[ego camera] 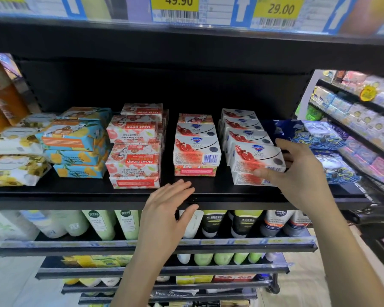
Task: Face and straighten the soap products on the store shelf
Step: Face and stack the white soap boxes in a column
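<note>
The right hand (302, 173) holds the front Detox soap box (256, 157) on the black shelf (75, 196), its grip pinching the box, thumb on the near face, fingers round the far right end; that box sits atop another box (248, 179); behind the grip runs a row of like boxes (242, 125); left of the grip stands a second Detox stack (196, 149), then Goat Soap boxes (133, 160), print upside down; the left hand (166, 209) hovers below-left of the grip, fingers straight and spread, over the shelf's front edge; blue patterned packs (319, 134) lie just right of the grip.
</note>
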The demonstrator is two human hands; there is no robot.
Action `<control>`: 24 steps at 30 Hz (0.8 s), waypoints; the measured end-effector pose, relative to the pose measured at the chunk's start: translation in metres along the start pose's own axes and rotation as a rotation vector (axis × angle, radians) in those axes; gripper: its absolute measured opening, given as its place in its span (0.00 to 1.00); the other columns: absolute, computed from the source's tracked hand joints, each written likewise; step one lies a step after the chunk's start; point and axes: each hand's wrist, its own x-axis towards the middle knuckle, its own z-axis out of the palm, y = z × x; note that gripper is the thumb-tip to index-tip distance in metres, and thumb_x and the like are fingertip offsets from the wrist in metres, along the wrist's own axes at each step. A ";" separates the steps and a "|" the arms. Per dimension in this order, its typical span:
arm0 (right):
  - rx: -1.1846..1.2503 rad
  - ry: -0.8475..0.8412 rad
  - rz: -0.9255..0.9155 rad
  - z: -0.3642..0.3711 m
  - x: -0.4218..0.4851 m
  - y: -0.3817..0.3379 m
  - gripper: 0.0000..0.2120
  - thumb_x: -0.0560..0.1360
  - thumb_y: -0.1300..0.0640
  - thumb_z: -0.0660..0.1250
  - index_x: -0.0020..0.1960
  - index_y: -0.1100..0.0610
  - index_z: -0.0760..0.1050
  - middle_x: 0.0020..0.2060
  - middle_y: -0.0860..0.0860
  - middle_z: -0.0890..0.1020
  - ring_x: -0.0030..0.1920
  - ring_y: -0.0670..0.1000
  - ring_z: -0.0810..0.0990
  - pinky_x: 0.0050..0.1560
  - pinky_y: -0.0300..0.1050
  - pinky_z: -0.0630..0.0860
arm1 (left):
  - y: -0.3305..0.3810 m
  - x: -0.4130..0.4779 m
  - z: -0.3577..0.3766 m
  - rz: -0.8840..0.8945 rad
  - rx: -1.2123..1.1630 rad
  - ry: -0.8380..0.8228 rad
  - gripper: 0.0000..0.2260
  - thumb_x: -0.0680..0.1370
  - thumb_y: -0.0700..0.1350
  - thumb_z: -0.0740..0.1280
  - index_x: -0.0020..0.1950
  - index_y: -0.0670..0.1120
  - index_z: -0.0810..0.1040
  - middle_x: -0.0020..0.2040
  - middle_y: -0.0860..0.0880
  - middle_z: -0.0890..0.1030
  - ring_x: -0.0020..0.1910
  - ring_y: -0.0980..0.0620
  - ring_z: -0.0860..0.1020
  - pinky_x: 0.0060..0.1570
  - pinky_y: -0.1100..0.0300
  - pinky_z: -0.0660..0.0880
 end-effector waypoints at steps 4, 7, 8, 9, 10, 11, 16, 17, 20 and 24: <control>0.009 0.069 -0.023 -0.001 -0.014 -0.003 0.37 0.63 0.51 0.84 0.69 0.51 0.76 0.61 0.44 0.74 0.48 0.40 0.77 0.56 0.42 0.74 | 0.006 0.001 -0.003 -0.031 -0.026 0.001 0.17 0.78 0.50 0.74 0.67 0.53 0.82 0.68 0.65 0.75 0.70 0.77 0.60 0.73 0.75 0.49; 0.021 0.084 -0.094 0.004 -0.031 -0.010 0.39 0.61 0.48 0.84 0.69 0.52 0.76 0.63 0.44 0.74 0.59 0.44 0.76 0.62 0.44 0.74 | 0.020 0.001 -0.014 -0.184 -0.182 -0.014 0.17 0.79 0.53 0.72 0.68 0.60 0.79 0.65 0.73 0.74 0.69 0.74 0.65 0.72 0.68 0.61; 0.041 0.091 -0.124 0.008 -0.038 -0.013 0.39 0.61 0.49 0.84 0.69 0.52 0.77 0.64 0.44 0.74 0.61 0.43 0.75 0.63 0.43 0.73 | 0.026 0.002 -0.019 -0.242 -0.273 -0.009 0.16 0.79 0.54 0.71 0.67 0.61 0.79 0.63 0.72 0.76 0.68 0.72 0.69 0.70 0.65 0.66; 0.066 0.096 -0.156 0.011 -0.045 -0.017 0.39 0.61 0.49 0.84 0.69 0.52 0.77 0.64 0.43 0.74 0.62 0.40 0.74 0.64 0.41 0.72 | 0.032 0.003 -0.024 -0.286 -0.377 0.008 0.16 0.78 0.54 0.71 0.66 0.60 0.80 0.62 0.69 0.79 0.66 0.69 0.73 0.68 0.63 0.71; 0.093 0.100 -0.187 0.016 -0.051 -0.021 0.38 0.61 0.49 0.84 0.69 0.52 0.77 0.64 0.42 0.74 0.63 0.37 0.73 0.64 0.36 0.71 | 0.036 0.004 -0.028 -0.323 -0.492 0.017 0.17 0.77 0.55 0.71 0.66 0.58 0.80 0.61 0.66 0.81 0.64 0.67 0.76 0.65 0.63 0.74; 0.121 0.102 -0.215 0.022 -0.057 -0.024 0.38 0.61 0.50 0.83 0.69 0.52 0.76 0.63 0.41 0.73 0.64 0.34 0.71 0.64 0.32 0.70 | 0.041 0.005 -0.032 -0.362 -0.608 -0.002 0.19 0.77 0.57 0.72 0.67 0.56 0.80 0.61 0.63 0.83 0.62 0.64 0.79 0.63 0.61 0.77; 0.201 0.112 -0.296 0.052 -0.073 -0.035 0.36 0.65 0.50 0.81 0.71 0.52 0.75 0.64 0.41 0.72 0.68 0.35 0.69 0.67 0.27 0.65 | 0.051 0.009 -0.034 -0.535 -1.012 -0.107 0.23 0.77 0.55 0.73 0.69 0.46 0.77 0.56 0.49 0.87 0.58 0.50 0.84 0.58 0.55 0.81; 0.222 0.102 -0.295 0.055 -0.075 -0.037 0.36 0.66 0.48 0.79 0.71 0.51 0.74 0.65 0.41 0.72 0.69 0.37 0.69 0.68 0.29 0.65 | 0.050 0.009 -0.034 -0.557 -1.052 -0.085 0.24 0.75 0.51 0.72 0.68 0.45 0.77 0.55 0.47 0.87 0.57 0.48 0.85 0.58 0.55 0.81; 0.308 0.020 -0.253 0.059 -0.078 -0.039 0.36 0.67 0.45 0.77 0.73 0.47 0.71 0.68 0.41 0.72 0.71 0.42 0.70 0.69 0.35 0.69 | 0.044 0.008 -0.037 -0.591 -1.117 -0.047 0.24 0.72 0.46 0.72 0.68 0.42 0.77 0.55 0.44 0.87 0.56 0.46 0.85 0.58 0.53 0.81; 0.692 -0.109 -0.024 0.057 -0.080 -0.041 0.36 0.67 0.48 0.77 0.74 0.48 0.71 0.65 0.46 0.79 0.63 0.48 0.81 0.61 0.44 0.79 | 0.038 0.006 -0.043 -0.581 -1.160 -0.042 0.21 0.74 0.44 0.71 0.67 0.42 0.77 0.56 0.43 0.86 0.57 0.46 0.85 0.59 0.51 0.81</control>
